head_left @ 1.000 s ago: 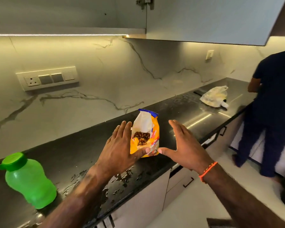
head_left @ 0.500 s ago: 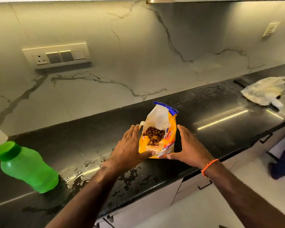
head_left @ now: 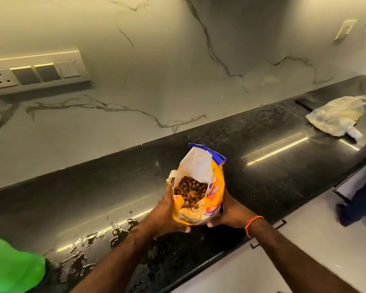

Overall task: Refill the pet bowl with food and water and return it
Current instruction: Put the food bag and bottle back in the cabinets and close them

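Over the black counter [head_left: 283,166], both hands grip an open food bag [head_left: 201,187].
Left hand [head_left: 165,216] and right hand [head_left: 230,214] wrap around its lower sides; brown kibble [head_left: 190,192] shows inside.

Crumpled plastic bag [head_left: 336,117] on black countertop [head_left: 273,166], wall sockets [head_left: 36,74]

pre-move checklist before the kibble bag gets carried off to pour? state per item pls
1. Left hand grips the kibble bag: ok.
2. Right hand grips the bag's other side: ok.
3. Bag mouth faces up, kibble inside: ok.
4. Pet bowl within sight for pouring: not ok, none in view.
5. Counter dry near the bag: not ok, water puddle to the left.
6. Green bottle capped: cannot tell, cut off by the frame.
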